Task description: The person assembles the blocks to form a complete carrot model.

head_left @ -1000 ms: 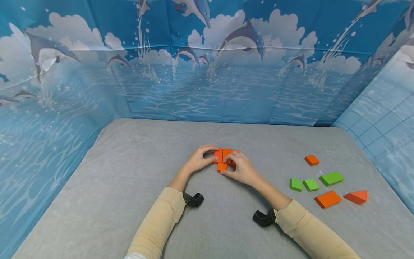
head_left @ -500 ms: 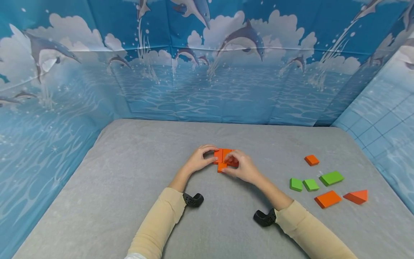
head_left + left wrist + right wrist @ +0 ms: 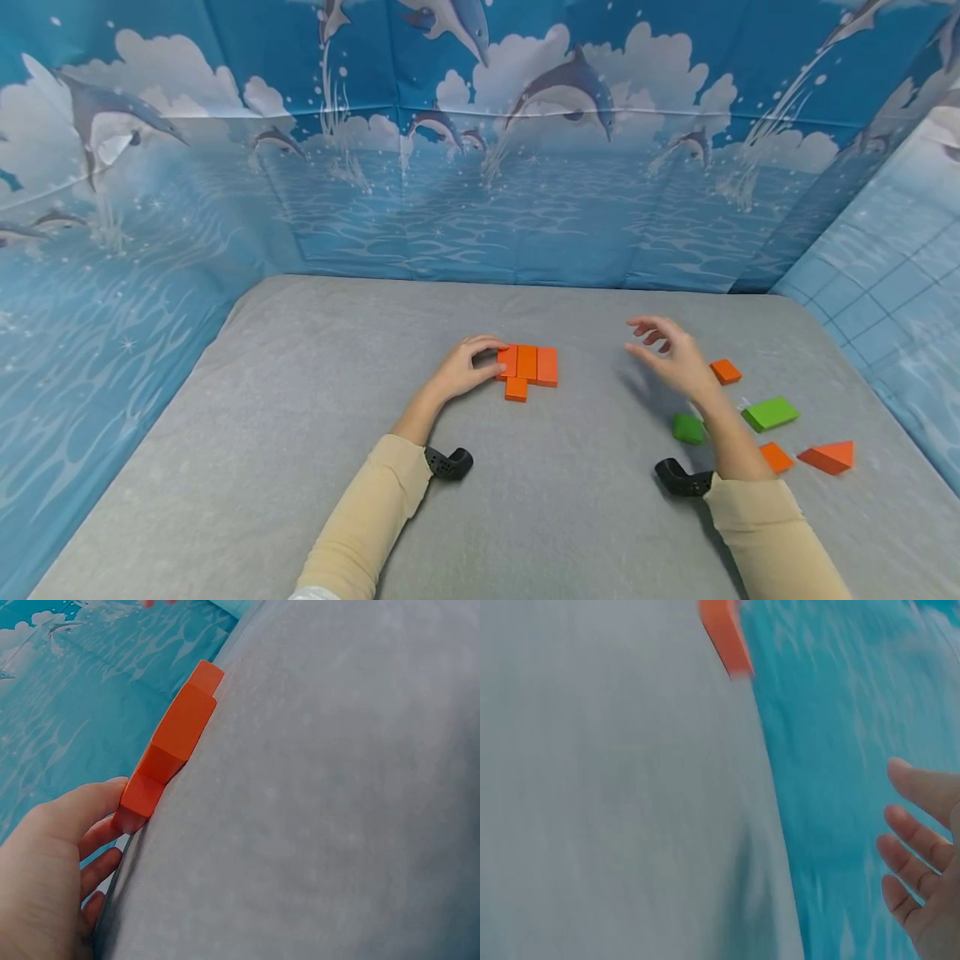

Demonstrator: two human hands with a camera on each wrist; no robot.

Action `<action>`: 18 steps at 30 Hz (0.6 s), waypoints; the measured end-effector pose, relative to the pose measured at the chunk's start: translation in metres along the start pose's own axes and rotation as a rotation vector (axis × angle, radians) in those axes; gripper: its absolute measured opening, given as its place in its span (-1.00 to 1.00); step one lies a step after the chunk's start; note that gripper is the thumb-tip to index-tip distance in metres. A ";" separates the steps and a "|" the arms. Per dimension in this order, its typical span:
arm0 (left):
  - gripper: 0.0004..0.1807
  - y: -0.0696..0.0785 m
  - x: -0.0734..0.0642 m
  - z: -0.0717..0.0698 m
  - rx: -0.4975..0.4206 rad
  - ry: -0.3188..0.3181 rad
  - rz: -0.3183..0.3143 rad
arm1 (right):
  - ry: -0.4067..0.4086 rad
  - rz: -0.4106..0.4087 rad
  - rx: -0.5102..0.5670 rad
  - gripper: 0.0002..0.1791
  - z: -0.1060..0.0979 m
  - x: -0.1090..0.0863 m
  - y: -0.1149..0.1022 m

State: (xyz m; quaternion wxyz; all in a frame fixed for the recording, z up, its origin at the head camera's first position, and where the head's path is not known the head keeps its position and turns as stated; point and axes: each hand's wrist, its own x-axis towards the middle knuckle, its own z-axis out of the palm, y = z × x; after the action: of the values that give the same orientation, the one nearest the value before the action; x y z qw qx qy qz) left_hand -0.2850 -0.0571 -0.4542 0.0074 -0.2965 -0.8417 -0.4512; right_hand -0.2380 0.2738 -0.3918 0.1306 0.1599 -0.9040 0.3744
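Observation:
Three orange blocks stand side by side at the middle of the table, with a small orange block against their near side. My left hand pinches the leftmost orange block between thumb and fingers, which the left wrist view shows at the end of the orange row. The middle block and the right block lie flush beside it. My right hand is in the air to the right, fingers spread and loosely bent, holding nothing; its fingers show against the blue backdrop.
At the right lie a small orange block, a long green block, a small green block, an orange block partly behind the right forearm, and an orange triangular block. A dolphin-print curtain surrounds the grey table.
My right hand has left the orange blocks and moved right toward the loose blocks, its forearm now covering some of them. The left hand has stayed in place.

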 end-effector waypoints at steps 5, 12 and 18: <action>-0.61 -0.001 0.001 0.001 0.019 0.004 0.004 | 0.084 0.076 -0.052 -0.63 -0.031 -0.013 0.035; -0.62 -0.001 0.000 0.000 0.007 0.007 0.019 | -0.036 0.209 -0.123 -0.58 -0.063 -0.033 0.066; -0.61 -0.003 0.000 0.001 0.011 0.005 0.015 | -0.138 0.206 -0.179 -0.60 -0.075 -0.043 0.080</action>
State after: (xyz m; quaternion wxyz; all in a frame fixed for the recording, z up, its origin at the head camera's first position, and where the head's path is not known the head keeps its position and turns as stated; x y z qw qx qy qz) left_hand -0.2863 -0.0576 -0.4566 0.0144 -0.3015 -0.8419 -0.4473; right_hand -0.2211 0.3896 -0.4061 0.0427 0.0793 -0.9522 0.2919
